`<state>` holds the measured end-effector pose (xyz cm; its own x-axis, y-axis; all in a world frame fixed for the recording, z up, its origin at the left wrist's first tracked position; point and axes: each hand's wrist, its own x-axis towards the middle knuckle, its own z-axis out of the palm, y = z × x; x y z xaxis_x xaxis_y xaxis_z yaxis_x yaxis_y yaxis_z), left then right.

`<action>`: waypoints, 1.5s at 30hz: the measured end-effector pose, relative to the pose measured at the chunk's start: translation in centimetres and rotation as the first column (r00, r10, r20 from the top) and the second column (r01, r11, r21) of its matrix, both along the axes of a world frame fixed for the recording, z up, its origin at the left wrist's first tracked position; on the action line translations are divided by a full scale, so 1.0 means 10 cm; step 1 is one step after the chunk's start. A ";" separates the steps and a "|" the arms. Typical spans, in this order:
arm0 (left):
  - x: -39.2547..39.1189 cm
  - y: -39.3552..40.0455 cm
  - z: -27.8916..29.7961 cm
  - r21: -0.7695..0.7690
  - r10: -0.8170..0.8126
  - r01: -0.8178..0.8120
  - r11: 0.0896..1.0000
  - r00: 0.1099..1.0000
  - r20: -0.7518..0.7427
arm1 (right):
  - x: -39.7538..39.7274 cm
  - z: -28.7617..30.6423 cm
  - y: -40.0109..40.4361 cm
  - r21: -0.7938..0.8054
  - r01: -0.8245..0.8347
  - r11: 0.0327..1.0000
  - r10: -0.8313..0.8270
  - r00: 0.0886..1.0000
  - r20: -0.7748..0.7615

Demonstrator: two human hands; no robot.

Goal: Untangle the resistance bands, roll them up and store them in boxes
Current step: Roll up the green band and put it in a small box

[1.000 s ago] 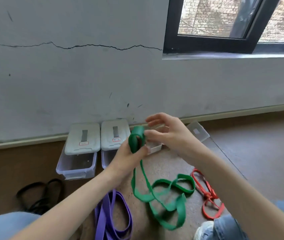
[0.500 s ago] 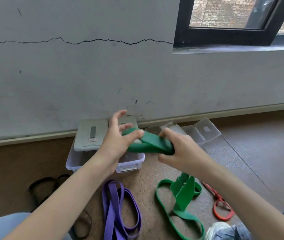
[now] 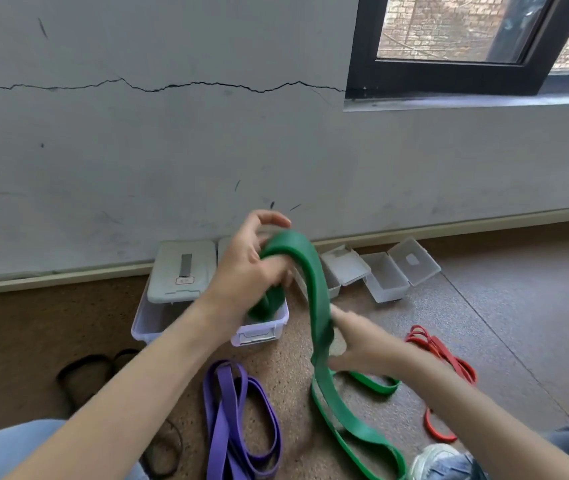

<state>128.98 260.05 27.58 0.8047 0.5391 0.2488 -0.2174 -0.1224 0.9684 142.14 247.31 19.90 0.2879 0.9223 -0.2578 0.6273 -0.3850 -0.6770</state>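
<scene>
Green resistance band [image 3: 317, 292] is the one in hand: a flat, matte rubber strap, wide and limp, arching up from a small coil and trailing down to the floor [image 3: 518, 306] in loose loops. The left hand [image 3: 241, 275] has its fingers closed around the coiled start, held in the air in front of the lidded clear boxes [image 3: 179, 275]. The right hand [image 3: 362, 344] is blurred; it appears to pinch the free length lower down, though how firmly I cannot tell.

To roll it well, I would judge that the strap should be kept flat and lightly taut between the hands, each wrap laid squarely over the last, and any twist in the trailing loops worked out before it reaches the coil.

Near the knees lie a purple band [image 3: 238, 420], glossy and folded, a thin red band [image 3: 442, 355] that looks knotted, and a black one [image 3: 82, 368]. Small open translucent boxes [image 3: 383, 275] sit by the wall.
</scene>
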 end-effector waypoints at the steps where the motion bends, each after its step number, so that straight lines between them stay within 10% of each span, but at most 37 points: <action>1: -0.01 0.05 0.02 -0.095 0.021 -0.016 0.995 0.999 0.049 | -0.02 -0.07 0.00 -0.007 0.005 1.000 -0.005 1.000 0.000; 4: 0.00 0.27 -0.05 -0.118 0.160 -0.168 0.979 0.984 -0.071 | -0.02 -0.04 0.01 0.022 0.024 0.999 -0.020 0.981 -0.192; 6: -0.02 0.41 -0.20 0.213 0.284 -0.213 0.954 0.873 -0.397 | 0.04 0.15 0.01 0.088 0.148 0.985 -0.100 0.908 -0.406; 10: -0.15 0.49 -0.52 0.416 0.242 0.259 0.872 0.511 -0.825 | 0.25 0.60 -0.01 0.243 0.405 0.882 -0.160 0.741 -0.653; 17: -0.04 -0.03 -0.39 0.314 -0.262 0.417 0.853 0.863 -0.433 | -0.11 0.69 -0.04 0.136 -0.055 0.989 0.105 0.913 -0.393; 21: -0.01 -0.06 -0.24 0.415 -0.022 0.182 0.891 0.932 -0.362 | 0.07 0.62 -0.11 0.115 -0.020 0.993 0.067 0.902 -0.427; 26: 0.00 0.07 0.02 0.016 0.023 -0.022 1.000 0.998 -0.062 | -0.11 0.08 -0.06 -0.003 0.036 0.999 -0.036 0.988 -0.149; 32: -0.10 0.35 -0.25 0.521 0.357 -0.075 0.850 0.809 -0.466 | 0.17 0.24 -0.07 0.217 0.390 0.895 -0.308 0.892 -0.331; 36: -0.14 0.35 -0.37 0.502 0.265 -0.001 0.865 0.850 -0.456 | 0.21 0.73 -0.08 0.522 0.449 0.725 0.010 0.751 -0.660; 40: -0.10 0.27 -0.33 0.422 0.158 0.003 0.907 0.924 -0.347 | 0.14 0.96 -0.08 0.636 0.365 0.680 0.237 0.711 -0.662; 45: -0.03 0.24 -0.38 0.168 0.166 -0.111 0.979 0.919 -0.358 | 0.10 0.58 -0.05 0.220 0.127 0.967 -0.132 0.991 0.007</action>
<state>128.69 262.41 23.80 0.7738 0.6327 0.0312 0.1804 -0.2673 0.9466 143.18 246.84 25.72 0.4117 0.9101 -0.0464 0.5969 -0.3078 -0.7409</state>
